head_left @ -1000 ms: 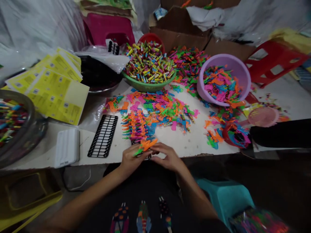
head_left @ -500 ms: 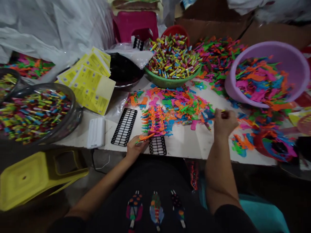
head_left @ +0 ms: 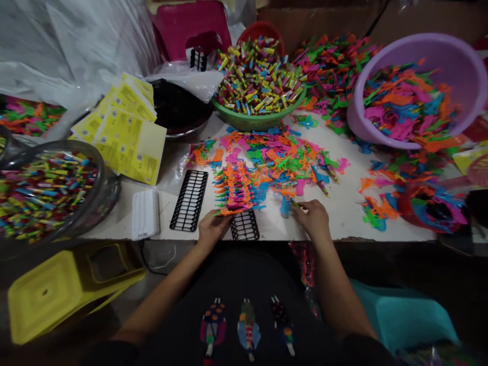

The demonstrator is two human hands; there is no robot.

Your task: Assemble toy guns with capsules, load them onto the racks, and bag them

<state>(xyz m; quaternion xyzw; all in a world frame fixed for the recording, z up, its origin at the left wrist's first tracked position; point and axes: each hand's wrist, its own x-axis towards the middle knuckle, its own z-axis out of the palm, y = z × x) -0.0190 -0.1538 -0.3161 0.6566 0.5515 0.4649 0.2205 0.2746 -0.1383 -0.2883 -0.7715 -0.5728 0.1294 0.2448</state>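
My left hand point(head_left: 212, 226) pinches the near end of a row of colourful plastic toy pieces point(head_left: 235, 185), at an orange piece. That row lies over a black grid rack point(head_left: 245, 226), whose near part shows at the table's front edge. A second black rack point(head_left: 189, 201) lies flat to the left. My right hand point(head_left: 313, 218) has its fingers closed on a blue toy gun point(head_left: 285, 206), right of the row. Behind both hands spreads a loose pile of toy pieces point(head_left: 282, 155).
A green bowl point(head_left: 259, 122) of small coloured tubes stands at the back, a purple tub point(head_left: 356, 112) at the right, and a clear bowl point(head_left: 99, 178) at the left. Yellow sheets point(head_left: 129, 145), a white box point(head_left: 145, 214) and a small red bowl point(head_left: 407, 211) are also on the table.
My right hand has moved left and nearer, from the right side of the pile to beside the row, now with a blue toy gun. My left hand stays at the row; the view has shifted slightly.
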